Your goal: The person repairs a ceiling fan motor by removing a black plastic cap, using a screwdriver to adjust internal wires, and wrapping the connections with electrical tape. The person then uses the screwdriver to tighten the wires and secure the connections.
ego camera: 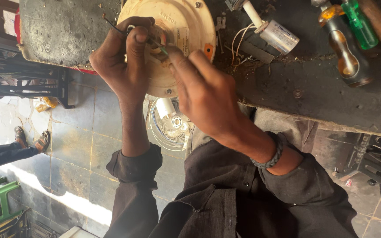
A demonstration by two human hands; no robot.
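Nearest, at the table's (287, 94) front edge, the right hand (203, 94) pinched a thin wire (157, 45), its fingertips hiding the join. The left hand (126, 57) gripped a dark wire over the cream fan motor housing (186, 26). Farther back lay a capacitor (281, 36) and screwdrivers (347, 48), cut off by the picture's edge.

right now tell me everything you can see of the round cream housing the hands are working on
The round cream housing looks like moulded plastic, dished and scuffed, with screws near its rim, a pale label and a small orange patch. It lies flat at the edge of a dark, grimy workbench, partly overhanging it. The left hand rests on its middle, pinching thin wires; the right hand covers its lower right part, fingers on the centre. The hands hide much of the centre.
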